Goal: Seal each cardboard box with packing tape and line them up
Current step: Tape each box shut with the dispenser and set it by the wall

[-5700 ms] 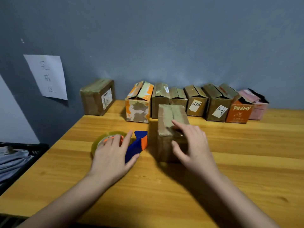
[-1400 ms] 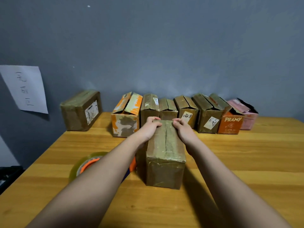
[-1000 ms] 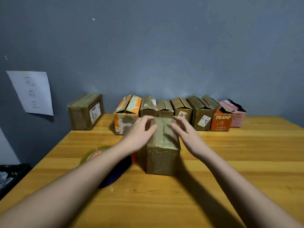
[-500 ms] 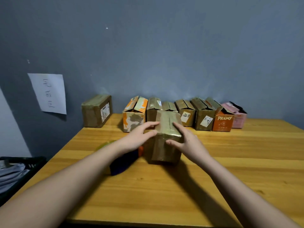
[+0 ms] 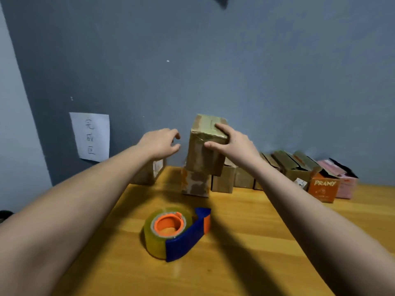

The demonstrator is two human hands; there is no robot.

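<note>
Grey-blue wall (image 5: 235,71) behind a wooden table (image 5: 256,242); a white paper sheet with handwritten characters (image 5: 90,136) is stuck to the wall at left. Along the far edge of the table, against the wall, stands a row of cardboard boxes (image 5: 235,180): an orange-and-white patched box (image 5: 195,184) at the left of the group, plain brown ones in the middle, then an orange box printed "PRAMY" (image 5: 323,186) and a pink box (image 5: 344,182) at the right end. One more brown box (image 5: 149,174) sits apart to the left, mostly hidden behind the left forearm. A taped brown box (image 5: 205,146) is held in the air above the left end of the row, tilted, shiny tape across its upper face. Right hand (image 5: 234,143) grips it: fingers lie on the upper face, thumb presses the near side. Left hand (image 5: 161,143) is just left of the box, not touching, fingers loosely curled and apart. Near centre of the table lies a clear packing tape roll on a blue-and-orange dispenser (image 5: 177,232), on its side, untouched.
</note>
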